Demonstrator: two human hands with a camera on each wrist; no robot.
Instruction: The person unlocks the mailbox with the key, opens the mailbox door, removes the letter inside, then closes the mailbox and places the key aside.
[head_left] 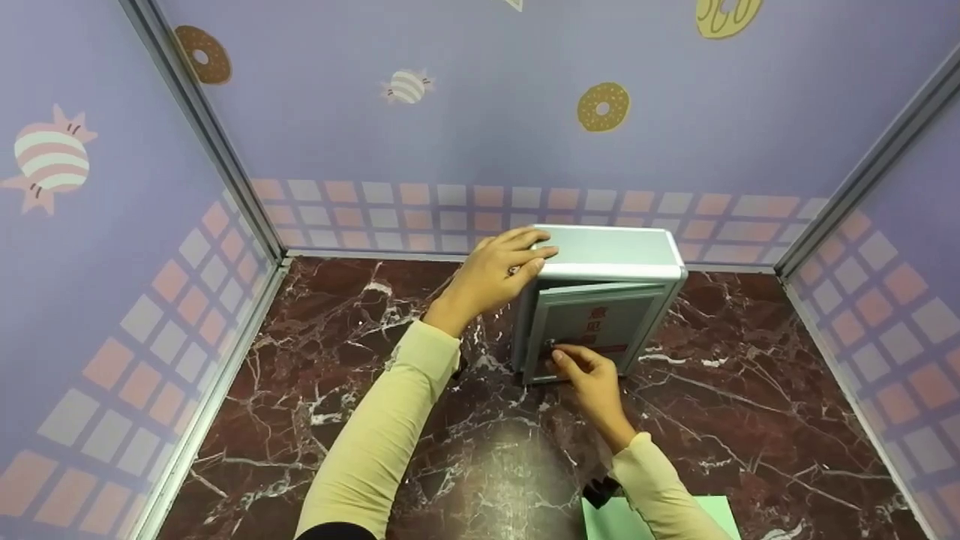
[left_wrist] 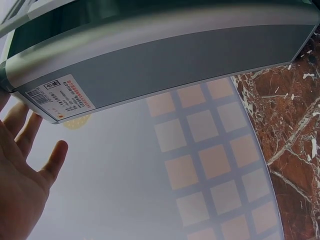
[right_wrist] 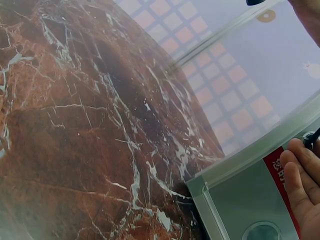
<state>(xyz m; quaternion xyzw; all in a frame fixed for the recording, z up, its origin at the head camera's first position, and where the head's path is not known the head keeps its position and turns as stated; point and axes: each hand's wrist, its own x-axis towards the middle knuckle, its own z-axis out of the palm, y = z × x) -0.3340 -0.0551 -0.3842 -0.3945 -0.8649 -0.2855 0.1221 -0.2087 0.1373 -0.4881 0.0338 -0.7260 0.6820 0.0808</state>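
Observation:
A silver-framed grey-green metal box [head_left: 611, 251] stands upright on the marbled surface. Its front door [head_left: 592, 319], lettered in red, is slightly ajar at the left and top. My left hand [head_left: 501, 271] rests at the box's upper left corner, fingers reaching over the top edge. In the left wrist view, the fingers of that hand lie along the box's end, near a printed label [left_wrist: 60, 97]. With thumb and forefinger, my right hand [head_left: 592, 375] pinches a black-headed key [right_wrist: 315, 137] at the door's lock [head_left: 551, 343]. The key is mostly hidden behind those fingers.
A light green sheet [head_left: 720, 514] lies at the near edge, partly under the right sleeve. Purple patterned panels [head_left: 480, 142] enclose the dark red marbled surface [head_left: 300, 412] at the back and both sides. The box stands close to the back panel.

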